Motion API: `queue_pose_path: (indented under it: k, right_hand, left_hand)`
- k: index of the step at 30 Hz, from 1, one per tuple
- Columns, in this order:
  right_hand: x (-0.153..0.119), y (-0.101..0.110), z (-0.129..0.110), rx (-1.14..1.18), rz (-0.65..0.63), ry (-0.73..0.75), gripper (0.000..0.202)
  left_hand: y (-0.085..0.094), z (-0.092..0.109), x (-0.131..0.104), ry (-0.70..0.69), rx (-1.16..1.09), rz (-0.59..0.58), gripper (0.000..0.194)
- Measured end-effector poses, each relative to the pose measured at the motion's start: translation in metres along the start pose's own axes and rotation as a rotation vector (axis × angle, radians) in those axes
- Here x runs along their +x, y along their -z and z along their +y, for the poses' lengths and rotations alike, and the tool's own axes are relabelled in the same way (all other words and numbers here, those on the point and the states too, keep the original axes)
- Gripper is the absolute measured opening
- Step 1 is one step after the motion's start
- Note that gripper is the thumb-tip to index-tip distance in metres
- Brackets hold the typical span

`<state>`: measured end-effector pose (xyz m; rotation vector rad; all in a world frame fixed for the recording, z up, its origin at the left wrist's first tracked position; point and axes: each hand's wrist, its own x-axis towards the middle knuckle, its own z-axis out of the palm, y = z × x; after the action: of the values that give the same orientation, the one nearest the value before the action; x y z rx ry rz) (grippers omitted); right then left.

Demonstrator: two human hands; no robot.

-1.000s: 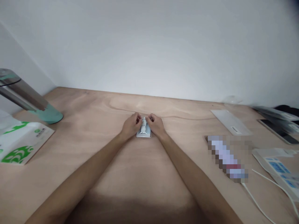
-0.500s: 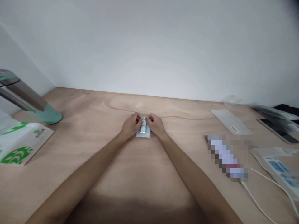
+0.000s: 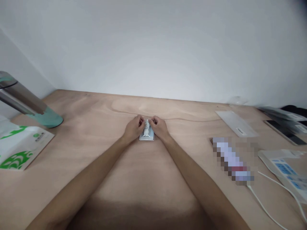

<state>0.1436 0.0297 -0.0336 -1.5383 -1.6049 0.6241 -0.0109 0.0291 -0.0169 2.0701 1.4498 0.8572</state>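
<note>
We see only our two forearms and hands, entering from the lower edge of the frame and narrowing toward its centre. Both arms are bare, with no sleeve showing on either. The left hand (image 3: 133, 129) and right hand (image 3: 160, 128) wear no gloves, and we make out no rings, watch or bands.

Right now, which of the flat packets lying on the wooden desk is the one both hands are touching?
The small silvery-white packet at the desk's middle, between left hand and right hand. The green-printed white bag and grey flat packet lie untouched.
</note>
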Motion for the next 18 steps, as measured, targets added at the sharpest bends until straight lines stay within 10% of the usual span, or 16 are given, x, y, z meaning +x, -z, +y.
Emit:
queue_pose_path:
  k: [18]
  right_hand:
    - [0.0005,0.0002,0.0016,0.004,0.006,0.008,0.021]
  left_hand:
    - [-0.0013,-0.0025,0.0010,-0.002,0.016,0.002,0.011]
